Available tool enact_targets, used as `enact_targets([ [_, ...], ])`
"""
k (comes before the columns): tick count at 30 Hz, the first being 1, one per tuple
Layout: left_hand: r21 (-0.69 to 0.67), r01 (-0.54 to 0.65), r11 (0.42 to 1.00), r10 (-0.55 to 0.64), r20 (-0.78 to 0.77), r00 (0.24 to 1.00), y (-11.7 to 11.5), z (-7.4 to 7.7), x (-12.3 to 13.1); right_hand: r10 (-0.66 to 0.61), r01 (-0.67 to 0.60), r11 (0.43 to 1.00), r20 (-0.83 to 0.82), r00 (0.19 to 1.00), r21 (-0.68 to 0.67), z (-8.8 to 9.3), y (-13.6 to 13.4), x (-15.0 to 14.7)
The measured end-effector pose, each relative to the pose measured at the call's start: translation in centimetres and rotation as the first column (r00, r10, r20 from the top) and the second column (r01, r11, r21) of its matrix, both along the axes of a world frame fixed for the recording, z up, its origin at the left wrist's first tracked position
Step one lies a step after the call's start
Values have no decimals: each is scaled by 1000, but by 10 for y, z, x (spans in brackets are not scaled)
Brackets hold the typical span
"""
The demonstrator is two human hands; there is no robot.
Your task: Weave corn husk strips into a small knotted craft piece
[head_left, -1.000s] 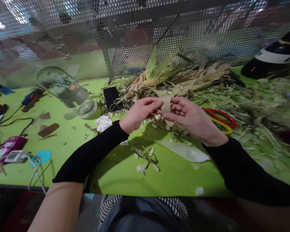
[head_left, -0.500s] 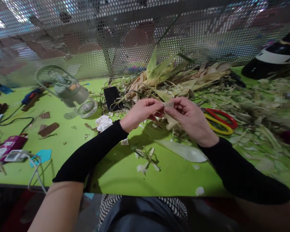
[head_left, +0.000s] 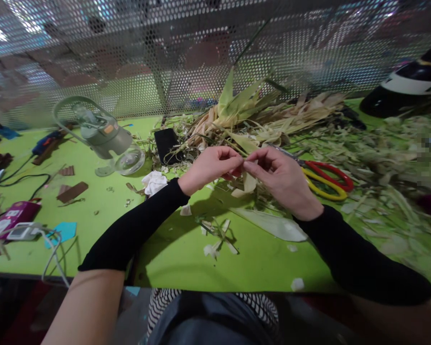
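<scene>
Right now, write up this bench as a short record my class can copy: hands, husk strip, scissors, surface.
Left hand: thumb and fingers pinched
Right hand: pinched, fingertips close to the left hand's
Pale husk strip: hanging below the fingertips, upper end hidden
Scissors: red and yellow handles, blades partly behind the right hand
Surface: green table, husk scraps scattered

A bright green, flat-topped desk (head_left: 266,270) carries a loose heap of tan and pale green husks (head_left: 232,115), one long whitish husk leaf (head_left: 273,224), a crumpled white tissue (head_left: 154,182), a clear bottle with a grey-green handled lid (head_left: 109,139), a flat brown strip (head_left: 72,192) and a turquoise scrap (head_left: 66,231).
</scene>
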State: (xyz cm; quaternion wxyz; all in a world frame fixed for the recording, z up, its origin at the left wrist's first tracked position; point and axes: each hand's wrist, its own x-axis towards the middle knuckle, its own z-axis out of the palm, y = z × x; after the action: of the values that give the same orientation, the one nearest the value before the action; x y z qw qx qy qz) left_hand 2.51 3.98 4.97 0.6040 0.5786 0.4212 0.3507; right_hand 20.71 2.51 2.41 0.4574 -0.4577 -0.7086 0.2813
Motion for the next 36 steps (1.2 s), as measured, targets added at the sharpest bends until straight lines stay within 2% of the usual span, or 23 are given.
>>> enact_targets([
  [10,-95,-43,995,51,85,995,-3,2,5,-29,33,996,-42,999,78,-4,-1,-3],
  [19,-74,-62,995,68,77,995,2,-4,2,-186,206,971,-153,971,126,-4,-2,-4],
  [25,-107,-72,992,78,52,996,6,-7,0,-218,273,937,-248,944,217,-3,-2,-3],
  [29,-121,-68,990,74,40,996,7,-7,-2,-199,276,926,-288,937,257,-2,-5,-4],
  [33,-120,-110,987,106,-39,994,14,-14,-5,-184,292,901,-326,927,321,1,-9,-4],
  [35,-38,-132,991,124,-168,978,19,-21,-10,-197,324,889,-367,909,325,6,-11,-2],
  [36,58,-133,989,144,-270,952,21,-26,-12,-198,338,885,-398,896,320,9,-11,-1],
])
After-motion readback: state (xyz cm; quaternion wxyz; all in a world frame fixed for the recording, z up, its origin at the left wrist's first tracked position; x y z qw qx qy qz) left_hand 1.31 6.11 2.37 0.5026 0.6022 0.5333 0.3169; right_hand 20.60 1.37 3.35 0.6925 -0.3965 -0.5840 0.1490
